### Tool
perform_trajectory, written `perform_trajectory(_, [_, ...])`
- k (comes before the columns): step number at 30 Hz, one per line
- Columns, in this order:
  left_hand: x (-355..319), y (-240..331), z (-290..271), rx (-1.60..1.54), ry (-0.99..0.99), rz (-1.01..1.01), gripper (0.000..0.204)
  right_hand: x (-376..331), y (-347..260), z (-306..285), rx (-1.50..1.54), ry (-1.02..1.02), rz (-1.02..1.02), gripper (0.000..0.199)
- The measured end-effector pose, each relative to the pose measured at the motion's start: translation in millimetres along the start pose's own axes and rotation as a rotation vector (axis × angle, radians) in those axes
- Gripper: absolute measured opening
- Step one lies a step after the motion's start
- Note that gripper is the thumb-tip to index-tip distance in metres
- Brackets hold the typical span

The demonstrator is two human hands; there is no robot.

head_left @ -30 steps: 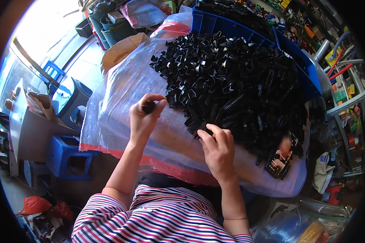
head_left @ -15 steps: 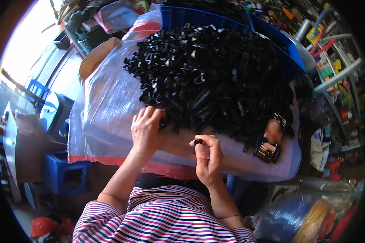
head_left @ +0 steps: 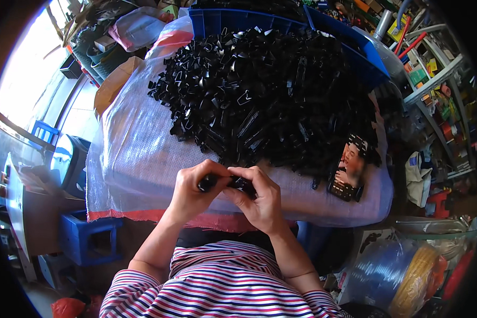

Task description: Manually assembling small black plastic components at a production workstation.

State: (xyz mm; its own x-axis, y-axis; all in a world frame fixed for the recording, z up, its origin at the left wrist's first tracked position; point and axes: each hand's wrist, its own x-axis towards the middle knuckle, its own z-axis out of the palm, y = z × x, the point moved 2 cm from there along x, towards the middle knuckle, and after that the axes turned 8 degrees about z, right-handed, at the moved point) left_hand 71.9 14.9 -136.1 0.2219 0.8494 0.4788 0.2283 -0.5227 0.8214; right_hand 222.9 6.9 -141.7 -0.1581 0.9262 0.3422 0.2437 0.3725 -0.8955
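Observation:
My left hand (head_left: 188, 193) and my right hand (head_left: 262, 201) meet over the near part of a white woven sack (head_left: 130, 156), fingertips almost touching. Pinched in my left fingers is a small dark black plastic piece (head_left: 207, 183). A second black piece (head_left: 242, 184) sits between the thumb and fingers of my right hand; whether the two are joined is hidden by my fingers. Just beyond my hands rises a big heap of black plastic parts (head_left: 259, 100), with some shiny metal-like clips among them.
At the heap's right edge lies a phone (head_left: 349, 167) with a lit screen. Blue crates (head_left: 244, 22) stand behind the heap. A blue stool (head_left: 93, 238) is at the left, a shelf frame (head_left: 434, 79) at the right. Wrapped rolls (head_left: 397, 281) sit at the lower right.
My left hand has come away from the heap's edge with a black piece. My right hand has moved slightly left, so both hands are now together.

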Motion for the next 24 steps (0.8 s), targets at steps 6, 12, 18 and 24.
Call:
perform_trajectory(6, [-7,-11,23,-0.971,0.200,-0.608,0.011,-5,2,-1,-0.098,0.137,-0.117,0.037])
perform_trajectory(12, [-4,-15,30,-1.203,0.159,-0.705,0.012,-9,3,-2,-0.106,0.168,-0.109,0.040])
perform_trajectory(18, [2,-14,31,-1.111,0.249,-0.674,0.012,-6,-8,-8,-0.076,0.154,-0.002,0.024])
perform_trajectory(24, [5,-24,22,-0.916,0.273,-0.549,0.012,-15,2,-25,-0.139,0.083,0.141,0.028])
